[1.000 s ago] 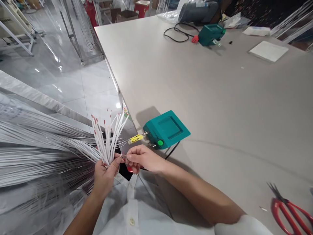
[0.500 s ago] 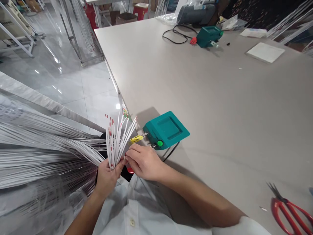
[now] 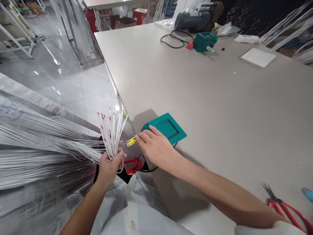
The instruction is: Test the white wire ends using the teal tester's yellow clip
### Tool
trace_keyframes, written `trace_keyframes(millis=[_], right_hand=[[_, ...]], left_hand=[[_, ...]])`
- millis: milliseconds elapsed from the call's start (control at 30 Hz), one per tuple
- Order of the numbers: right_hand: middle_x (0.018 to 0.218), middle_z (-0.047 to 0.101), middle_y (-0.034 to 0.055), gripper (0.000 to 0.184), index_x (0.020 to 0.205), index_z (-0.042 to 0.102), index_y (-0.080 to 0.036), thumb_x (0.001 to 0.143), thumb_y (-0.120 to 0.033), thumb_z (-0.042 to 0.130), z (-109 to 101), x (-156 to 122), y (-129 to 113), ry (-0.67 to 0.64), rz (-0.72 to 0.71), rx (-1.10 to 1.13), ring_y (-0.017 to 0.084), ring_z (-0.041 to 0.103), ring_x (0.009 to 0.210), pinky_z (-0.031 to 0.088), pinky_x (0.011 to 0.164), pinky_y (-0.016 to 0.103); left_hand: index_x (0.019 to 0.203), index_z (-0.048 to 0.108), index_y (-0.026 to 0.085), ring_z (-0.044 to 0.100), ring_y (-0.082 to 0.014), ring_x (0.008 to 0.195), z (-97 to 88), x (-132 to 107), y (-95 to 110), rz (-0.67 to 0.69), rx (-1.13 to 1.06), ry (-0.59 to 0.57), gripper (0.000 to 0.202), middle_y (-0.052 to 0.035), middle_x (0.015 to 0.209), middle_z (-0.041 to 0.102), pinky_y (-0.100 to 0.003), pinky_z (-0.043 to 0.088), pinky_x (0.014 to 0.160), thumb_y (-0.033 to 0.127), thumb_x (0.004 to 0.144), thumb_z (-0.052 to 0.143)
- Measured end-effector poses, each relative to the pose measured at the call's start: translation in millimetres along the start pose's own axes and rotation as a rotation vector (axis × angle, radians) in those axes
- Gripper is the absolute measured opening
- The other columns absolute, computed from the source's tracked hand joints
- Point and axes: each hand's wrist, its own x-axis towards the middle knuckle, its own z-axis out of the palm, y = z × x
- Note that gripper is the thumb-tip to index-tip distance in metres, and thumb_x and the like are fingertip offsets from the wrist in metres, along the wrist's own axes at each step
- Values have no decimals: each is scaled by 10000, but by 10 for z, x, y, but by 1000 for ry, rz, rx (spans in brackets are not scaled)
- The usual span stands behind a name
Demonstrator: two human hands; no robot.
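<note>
My left hand [image 3: 109,164] is closed around a bundle of thin white wires [image 3: 111,135] with red-marked tips that fan upward; the long wires trail off to the left. My right hand [image 3: 156,147] rests on the near corner of a small teal box [image 3: 168,127] at the table's left edge, fingers pinched at a yellow clip [image 3: 131,141] that sticks out from the box toward the wires. A red clip [image 3: 132,164] on a black lead hangs below, by my shirt.
A grey table [image 3: 220,98] spreads ahead. Red-handled scissors [image 3: 283,205] lie at its near right. At the far end sit a second teal box [image 3: 204,41], a black cable [image 3: 172,37], a grey roll and white sheets [image 3: 258,57]. Shiny floor and wire racks lie left.
My right hand left the wire bundle and moved forward onto the teal box and yellow clip. The left hand kept hold of the wires and shifted slightly.
</note>
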Motion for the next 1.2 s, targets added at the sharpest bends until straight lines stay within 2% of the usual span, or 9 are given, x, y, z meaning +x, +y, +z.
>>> trace_keyframes(millis=[133,300,500,733,867,1000,1067,1200], right_hand=[[834,611,77,181,837,619,-139,840,-107,441,-28,72,80,-49,-59,12,211,531,865,270,960,422],[870,613,88,181,965,597,-130,837,-141,469,-55,144,157,-76,-64,27,227,526,904,251,965,456],[861,614,83,88,841,596,-135,812,-131,513,-97,214,184,-145,-96,32,224,519,957,226,994,468],[788,627,79,100,776,595,-131,803,-103,502,-58,225,176,-136,-78,14,209,556,869,175,1025,488],[764,625,77,109,767,598,-135,804,-104,500,-40,222,176,-133,-68,30,208,564,846,156,1037,493],[777,625,74,122,774,596,-149,811,-119,483,-36,221,179,-138,-67,9,206,566,812,177,1039,497],[781,622,71,125,777,592,-151,812,-123,476,-44,222,180,-152,-69,-11,198,565,790,182,1039,499],[800,609,68,96,799,580,-145,817,-151,486,-66,219,184,-169,-67,-14,197,556,806,163,1038,519]], left_hand=[[1103,587,139,386,-44,384,22,38,2,-16,-34,-13,420,-19,677,649,-192,307,374,294,716,633],[1077,610,139,368,-38,372,40,63,-20,-22,-69,-5,417,-37,705,670,-194,293,363,299,694,657],[1071,623,129,372,-37,369,53,93,-25,-16,-65,-32,418,-47,702,680,-189,300,361,301,693,662],[1102,600,133,348,-31,355,95,101,-49,-40,-86,55,490,-27,651,674,-172,285,341,293,651,703],[1080,612,136,451,-65,389,95,115,-104,-53,-53,82,491,-37,678,681,-182,327,357,292,627,719],[1056,623,140,594,-139,530,106,146,-137,-66,-62,81,469,-56,713,693,-199,394,405,289,621,718],[1036,634,142,598,-141,539,115,155,-138,-57,-53,77,449,-46,703,691,-200,397,407,282,618,722],[1002,652,150,524,-101,445,122,155,-130,-24,3,66,422,-3,626,663,-196,357,374,276,606,731]])
